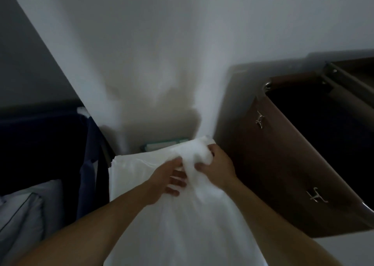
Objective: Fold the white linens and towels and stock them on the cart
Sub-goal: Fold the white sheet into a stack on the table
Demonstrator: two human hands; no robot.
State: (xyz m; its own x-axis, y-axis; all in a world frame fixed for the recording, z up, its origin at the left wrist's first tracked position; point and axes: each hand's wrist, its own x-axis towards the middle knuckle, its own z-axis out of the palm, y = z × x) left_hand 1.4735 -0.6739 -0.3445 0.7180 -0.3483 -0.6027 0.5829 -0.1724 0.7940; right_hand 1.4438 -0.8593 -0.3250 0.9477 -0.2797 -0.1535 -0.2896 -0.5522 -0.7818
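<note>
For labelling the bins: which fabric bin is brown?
The right bin, bearing two metal clips; the left bin is dark blue.

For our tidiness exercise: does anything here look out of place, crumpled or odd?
The white sheet is bunched into a wad where the right hand grips it; the left hand touches it alongside. Nothing looks spilled or torn.
</note>
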